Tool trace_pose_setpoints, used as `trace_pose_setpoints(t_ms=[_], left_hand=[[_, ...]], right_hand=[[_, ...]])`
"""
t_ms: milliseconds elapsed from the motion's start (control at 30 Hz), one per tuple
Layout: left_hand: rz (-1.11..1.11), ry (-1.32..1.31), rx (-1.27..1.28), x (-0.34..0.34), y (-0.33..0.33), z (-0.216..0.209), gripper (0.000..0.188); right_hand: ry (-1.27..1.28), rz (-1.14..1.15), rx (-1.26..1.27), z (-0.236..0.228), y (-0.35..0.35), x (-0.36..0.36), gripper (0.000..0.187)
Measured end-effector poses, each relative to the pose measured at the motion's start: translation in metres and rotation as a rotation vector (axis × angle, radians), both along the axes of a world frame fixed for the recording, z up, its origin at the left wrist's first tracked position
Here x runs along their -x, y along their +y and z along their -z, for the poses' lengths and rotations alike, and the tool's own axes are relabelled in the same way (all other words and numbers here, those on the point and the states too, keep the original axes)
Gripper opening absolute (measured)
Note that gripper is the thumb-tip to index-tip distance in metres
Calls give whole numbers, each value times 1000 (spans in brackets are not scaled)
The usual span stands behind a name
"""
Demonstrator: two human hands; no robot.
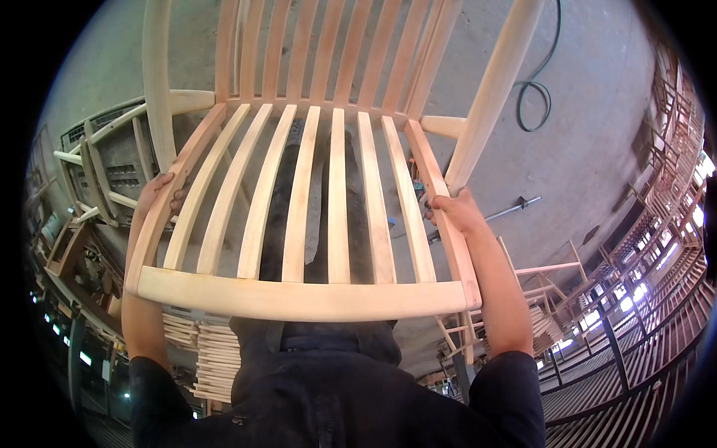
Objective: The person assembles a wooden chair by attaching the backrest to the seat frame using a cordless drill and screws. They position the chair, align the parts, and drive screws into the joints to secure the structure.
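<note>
Nearest: person's dark shirt (314, 396) at the lower edge, bare forearms going up on both sides. Just beyond the torso, wooden chair frame (337, 201), unpainted, held in front of the body, front edge toward the person and back pointing away. Can't tell whether its legs rest on anything.

Front rail (299, 293) is pale and slightly curved, and spans the near end of the seat. Seven pale seat slats (337, 187) run from it to the rear, with gaps between. Dark trouser legs (280, 209) show through the gaps.

Left hand (158, 196) closed round the left side rail (153, 235), fingers curling to the inner side. Right hand (459, 211) gripping the right side rail (427, 166), fingertips on the inner side. Both hands about level, seat between them.

Further out, two thick rounded pale side pieces (489, 101), one per side. Chair back (349, 52) has reddish upright slats, running off the top edge.

Around the chair: grey floor (597, 89). Metal rod tool (514, 210) lying right of the right hand; dark looped hose or cable (535, 106) further up. Another wooden frame (97, 168) at left. Lower left, stacked wood strips (216, 358). More pale frames (551, 269) at right. Far right, long rows of slatted wood (635, 388), bent by the lens; bright openings behind, details too small to tell.
</note>
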State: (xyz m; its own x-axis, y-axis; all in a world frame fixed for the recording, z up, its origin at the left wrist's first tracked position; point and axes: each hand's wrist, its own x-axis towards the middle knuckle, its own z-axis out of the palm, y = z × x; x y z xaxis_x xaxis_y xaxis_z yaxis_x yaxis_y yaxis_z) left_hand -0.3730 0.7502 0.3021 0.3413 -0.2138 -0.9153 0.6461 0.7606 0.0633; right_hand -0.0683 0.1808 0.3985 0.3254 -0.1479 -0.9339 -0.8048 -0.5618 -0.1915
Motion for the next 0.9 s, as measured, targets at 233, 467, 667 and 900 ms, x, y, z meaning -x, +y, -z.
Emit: trace_pose_setpoints(t_ms=[233, 467, 667, 900], left_hand=[[103, 95, -54, 16, -11, 6, 40], [132, 31, -160, 7, -17, 1, 41], [-16, -30, -335, -10, -50, -11, 42], [-79, -151, -252, -27, -108, 11, 56]], right_hand=[[-5, -37, 20, -6, -12, 8, 79], [0, -53, 28, -11, -13, -5, 70], [-20, -82, 53, -19, -30, -21, 64], [-104, -179, 107, -44, -90, -46, 57]])
